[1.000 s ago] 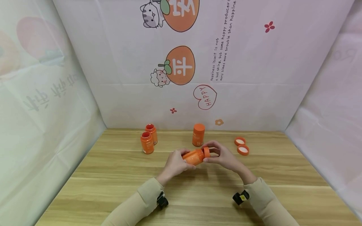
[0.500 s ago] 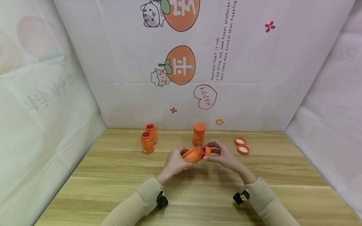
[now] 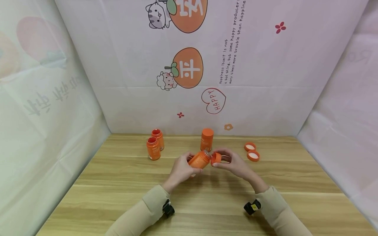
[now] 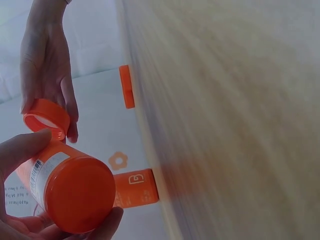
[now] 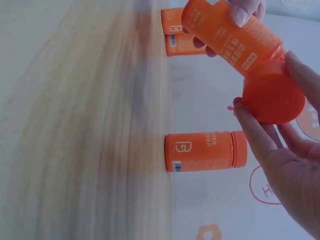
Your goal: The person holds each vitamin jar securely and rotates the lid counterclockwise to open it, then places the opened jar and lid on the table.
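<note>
My left hand [image 3: 182, 168] grips an orange bottle [image 3: 199, 159] around its body, tilted with the mouth up to the right. Between the thumb and fingers of my right hand [image 3: 234, 163] is an orange screw cap [image 3: 216, 159], held just off the bottle's mouth. The left wrist view shows the cap's hollow underside [image 4: 47, 119] facing the bottle and the bottle's base [image 4: 80, 195] toward the camera. From the right wrist, the cap's top [image 5: 274, 92] overlaps the bottle neck. Behind the hands stands a capped orange bottle [image 3: 207, 139].
Two uncapped orange bottles [image 3: 154, 149] stand close together at the back left of the wooden table [image 3: 206, 209]. Two removed caps [image 3: 253, 155] lie at the back right with pale inner sides up. Printed white sheets [image 3: 251, 108] wall the back and both sides.
The cap has come off the bottle's mouth and tilted, with a gap now showing. The bottle has moved slightly left and tipped more upright.
</note>
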{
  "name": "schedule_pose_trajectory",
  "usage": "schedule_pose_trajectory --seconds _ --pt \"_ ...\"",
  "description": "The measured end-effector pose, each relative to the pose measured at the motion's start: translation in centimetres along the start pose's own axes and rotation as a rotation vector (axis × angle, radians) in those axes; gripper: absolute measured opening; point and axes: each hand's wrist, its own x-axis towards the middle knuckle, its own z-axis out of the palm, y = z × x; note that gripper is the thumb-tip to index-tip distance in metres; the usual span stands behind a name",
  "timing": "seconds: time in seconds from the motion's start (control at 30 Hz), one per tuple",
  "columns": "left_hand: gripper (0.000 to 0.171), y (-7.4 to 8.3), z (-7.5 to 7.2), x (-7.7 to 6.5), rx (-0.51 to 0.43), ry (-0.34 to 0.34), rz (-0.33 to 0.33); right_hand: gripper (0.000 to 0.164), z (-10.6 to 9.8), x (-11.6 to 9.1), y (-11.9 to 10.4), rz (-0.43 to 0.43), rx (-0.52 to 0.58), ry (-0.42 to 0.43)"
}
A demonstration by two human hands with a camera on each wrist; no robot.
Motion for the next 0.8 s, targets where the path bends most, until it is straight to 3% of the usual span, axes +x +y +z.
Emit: schedule_pose_trajectory --seconds 0.13,0.43,0.8 --pt "0.054 -0.2 -0.2 -0.1 -0.003 0.011 0.006 0.058 0.0 -0.2 0.0 0.043 -0.018 -0.008" --pt "0.049 -0.6 -0.6 -0.2 -0.010 0.041 -0.002 0.057 -0.3 -0.6 0.4 0.047 -0.039 0.011" --pt "0.051 -1.2 -1.4 -0.2 0.015 0.067 -0.033 0.057 -0.5 -0.8 1.1 0.076 0.028 0.024"
